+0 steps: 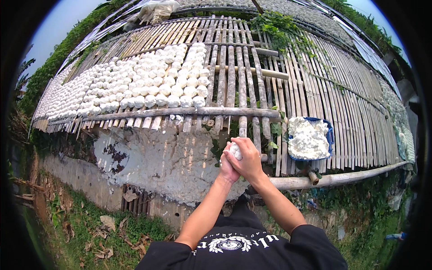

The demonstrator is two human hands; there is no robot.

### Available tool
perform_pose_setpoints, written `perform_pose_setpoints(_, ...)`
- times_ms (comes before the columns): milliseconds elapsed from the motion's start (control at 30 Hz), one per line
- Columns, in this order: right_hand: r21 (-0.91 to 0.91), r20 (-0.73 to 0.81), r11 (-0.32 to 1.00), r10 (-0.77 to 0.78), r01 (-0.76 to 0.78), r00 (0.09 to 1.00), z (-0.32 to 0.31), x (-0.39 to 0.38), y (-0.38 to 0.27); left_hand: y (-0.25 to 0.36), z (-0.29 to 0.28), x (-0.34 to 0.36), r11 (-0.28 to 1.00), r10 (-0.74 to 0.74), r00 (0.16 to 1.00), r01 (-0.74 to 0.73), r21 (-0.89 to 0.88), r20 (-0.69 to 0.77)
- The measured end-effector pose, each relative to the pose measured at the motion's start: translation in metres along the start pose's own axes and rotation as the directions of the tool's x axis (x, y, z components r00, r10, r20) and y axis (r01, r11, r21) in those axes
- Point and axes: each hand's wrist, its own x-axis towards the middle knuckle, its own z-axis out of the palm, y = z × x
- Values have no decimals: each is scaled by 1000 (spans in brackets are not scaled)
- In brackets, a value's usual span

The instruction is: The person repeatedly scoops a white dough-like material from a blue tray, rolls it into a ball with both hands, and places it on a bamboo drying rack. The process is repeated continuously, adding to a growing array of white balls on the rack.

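Observation:
Both my hands are cupped together in front of me, wrapped round a lump of white dough-like paste (235,150). My left hand (228,169) lies under and along the left side of the lump, and my right hand (248,157) closes over it from the right. Part of the lump shows between the fingers; the rest is hidden. To the right, a blue basket (331,140) heaped with the same soft white paste (308,138) rests on the bamboo slats. Up and left, rows of rounded white lumps (153,85) cover the bamboo rack (243,67).
A bamboo pole (342,178) runs along the rack's front right edge, and another pole (180,111) borders the rows of lumps. Green vines (276,29) grow through the slats. Below are a pale crusted surface (162,157), a concrete wall (72,173) and grass with dry leaves (96,234).

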Motion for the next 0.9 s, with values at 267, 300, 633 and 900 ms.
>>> perform_pose_setpoints(267,-41,-30,993,-109,108,994,-2,4,-7,2,6,7,999,-34,998,33,22,47)
perform_pose_setpoints(300,15,-10,1000,-28,28,1000,-2,6,-7,3,6,7,999,-43,998,42,25,51)
perform_pose_setpoints(633,57,66,997,49,-53,997,-7,6,-2,7,13,11,997,-70,997,69,24,37)
perform_pose_setpoints(900,-8,-25,993,-119,118,993,-13,9,0,-6,-7,20,974,-61,983,97,-206,175)
